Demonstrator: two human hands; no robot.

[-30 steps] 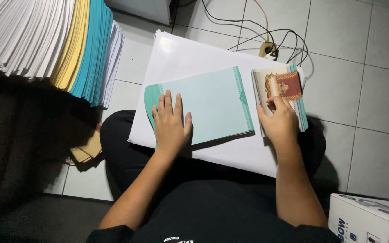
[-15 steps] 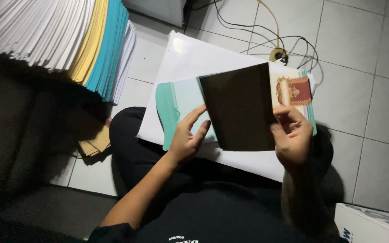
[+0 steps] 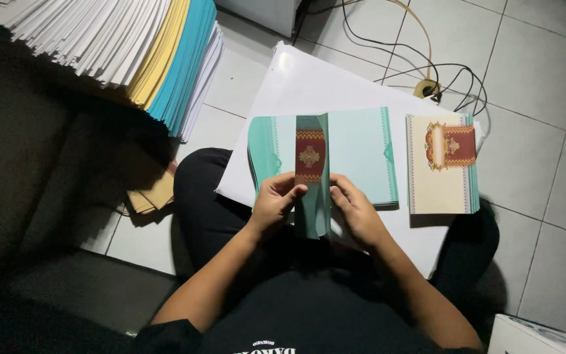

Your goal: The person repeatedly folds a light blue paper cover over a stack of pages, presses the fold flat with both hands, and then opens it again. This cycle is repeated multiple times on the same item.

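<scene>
Both hands, left [image 3: 275, 204] and right [image 3: 355, 213], pinch a half-folded, smooth teal card [image 3: 314, 177] upright.

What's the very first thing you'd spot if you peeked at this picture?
Probably the folded teal card with a dark red patterned band, held upright in the middle by the left hand and right hand. Next, the big tilted paper stack at the upper left, white, yellow and teal.

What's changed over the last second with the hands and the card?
The right hand left the cream stack and joined the left hand on the teal card, which was lifted off the teal sheets and is now folded upright between both. The white board and paper pile stayed.
</scene>
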